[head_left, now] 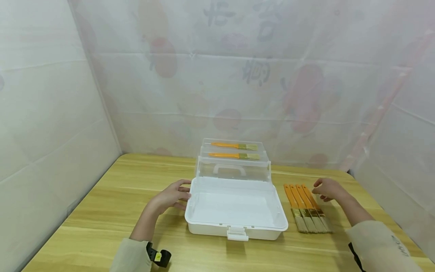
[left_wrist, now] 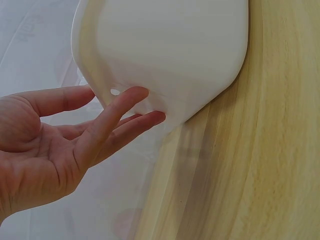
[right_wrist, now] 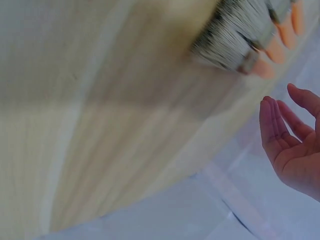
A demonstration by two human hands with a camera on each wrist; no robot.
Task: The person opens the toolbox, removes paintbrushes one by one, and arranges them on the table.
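An open white plastic box [head_left: 236, 226] sits mid-table, its clear lid [head_left: 234, 172] raised at the back. Two orange-handled brushes [head_left: 234, 150] lie in the clear tray on top of the lid. My left hand [head_left: 173, 195] is open, its straight fingers [left_wrist: 131, 102] touching the box's left wall [left_wrist: 165, 55]. Several more orange-handled brushes [head_left: 307, 208] lie side by side to the right of the box. My right hand [head_left: 327, 189] hovers open just above their handle ends, holding nothing; the right wrist view shows relaxed fingers [right_wrist: 280, 125] near the bristles [right_wrist: 235, 35].
The wooden table [head_left: 112, 211] is boxed in by white sheeting walls [head_left: 51, 113] on the left, back and right. A black strap [head_left: 159, 257] shows on my left wrist.
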